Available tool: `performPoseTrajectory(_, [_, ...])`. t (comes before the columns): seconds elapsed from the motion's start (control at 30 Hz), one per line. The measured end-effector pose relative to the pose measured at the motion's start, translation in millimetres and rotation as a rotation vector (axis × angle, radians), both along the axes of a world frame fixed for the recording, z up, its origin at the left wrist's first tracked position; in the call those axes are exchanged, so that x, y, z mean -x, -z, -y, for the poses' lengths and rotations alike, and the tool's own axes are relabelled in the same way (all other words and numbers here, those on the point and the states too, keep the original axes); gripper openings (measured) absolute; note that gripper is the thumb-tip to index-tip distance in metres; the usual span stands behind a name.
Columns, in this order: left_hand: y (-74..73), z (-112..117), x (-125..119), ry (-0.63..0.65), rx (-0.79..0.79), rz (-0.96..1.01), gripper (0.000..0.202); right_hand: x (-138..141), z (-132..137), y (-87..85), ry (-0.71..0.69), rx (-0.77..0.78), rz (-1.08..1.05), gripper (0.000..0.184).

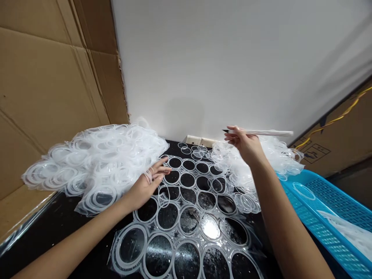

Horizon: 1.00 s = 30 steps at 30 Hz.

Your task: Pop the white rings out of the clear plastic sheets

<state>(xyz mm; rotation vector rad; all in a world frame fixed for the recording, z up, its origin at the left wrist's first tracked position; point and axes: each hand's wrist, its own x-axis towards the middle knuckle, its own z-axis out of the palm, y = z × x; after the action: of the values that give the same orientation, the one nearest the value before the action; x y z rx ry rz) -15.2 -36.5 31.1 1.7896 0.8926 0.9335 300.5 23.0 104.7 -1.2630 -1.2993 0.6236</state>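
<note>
My left hand (148,184) reaches over the upper left of a translucent plastic sheet (176,234) full of round cut-outs. Its fingers are stretched out, with thin clear rings (148,175) looped about them. A loose clear ring (164,197) lies just below the fingertips. Raised above the far right side, my right hand (242,141) is closed on a slim craft knife (270,133) with a white handle. The knife's dark tip points left. The sheet lies flat on a glossy black table (87,240).
Piles of ring sheets lie at left (113,162) and at right (279,155). Small clear discs (197,151) are scattered at the back, before a pale strip (200,141). A blue basket (322,224) with plastic pieces stands at right. Cardboard (52,77) and a white wall (217,69) border the table.
</note>
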Motion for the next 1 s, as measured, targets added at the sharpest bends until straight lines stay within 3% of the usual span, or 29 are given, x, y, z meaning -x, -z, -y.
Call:
performPoseTrajectory(0.13, [16.8,6.0,-7.0,0.123,-0.406,-0.628,0.046,-46.2,1.2,-1.0,0.549,0.220,0.669,0.026])
performPoseTrajectory(0.2, [22.2,9.2,-12.0,0.160,-0.538,-0.828,0.049,-40.3,6.3,-1.8,0.565,0.245,0.812,0.022])
performPoseTrajectory(0.23, [23.6,10.6,-14.2,0.160,-0.598,-0.907,0.050,-29.7,8.9,-1.4,0.479,0.219,0.812,0.023])
performPoseTrajectory(0.33, [23.4,14.2,-19.1,0.150,-0.748,-1.061,0.049,22.1,15.7,11.3,0.015,0.155,0.621,0.026])
performPoseTrajectory(0.43, [20.8,18.4,-22.3,0.133,-0.841,-1.137,0.045,76.3,21.3,43.4,-0.583,0.220,0.436,0.025])
performPoseTrajectory(0.47, [20.5,19.8,-23.2,0.130,-0.860,-1.150,0.043,89.5,22.7,55.6,-0.715,0.240,0.421,0.026])
performPoseTrajectory(0.57, [22.7,22.4,-25.1,0.128,-0.888,-1.167,0.042,109.6,24.8,84.4,-0.793,0.247,0.376,0.029])
performPoseTrajectory(0.63, [25.8,22.5,-25.4,0.126,-0.891,-1.167,0.041,110.4,24.7,92.6,-0.775,0.241,0.370,0.029])
performPoseTrajectory(1.0, [28.1,22.5,-26.8,0.120,-0.814,-1.166,0.039,108.1,24.7,91.2,-0.748,0.160,0.466,0.023])
